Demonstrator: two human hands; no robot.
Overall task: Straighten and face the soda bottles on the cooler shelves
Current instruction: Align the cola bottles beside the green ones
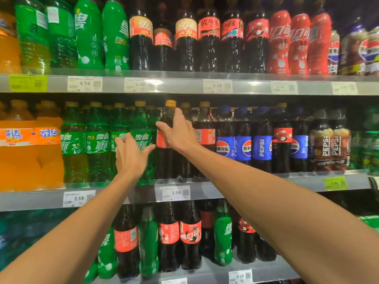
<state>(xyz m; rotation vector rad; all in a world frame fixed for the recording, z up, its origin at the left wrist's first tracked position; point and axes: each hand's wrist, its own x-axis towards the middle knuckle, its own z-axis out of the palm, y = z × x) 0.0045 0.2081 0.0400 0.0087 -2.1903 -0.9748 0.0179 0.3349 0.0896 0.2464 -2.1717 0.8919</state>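
Left hand (pixel 131 158) spread loose against a green soda bottle (pixel 141 140), right hand (pixel 180 134) grasping a dark cola bottle (pixel 167 160) with yellow cap, red label half covered, both on the middle shelf (pixel 256 186), neighbouring rows blurred.

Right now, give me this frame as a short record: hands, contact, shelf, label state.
left hand: open, spread on green soda bottle, middle shelf
right hand: wrapped on cola bottle, yellow cap
cola label: red, turned partly sideways
neighbours right: cola, then blue Pepsi bottles
neighbours left: green, then orange soda bottles
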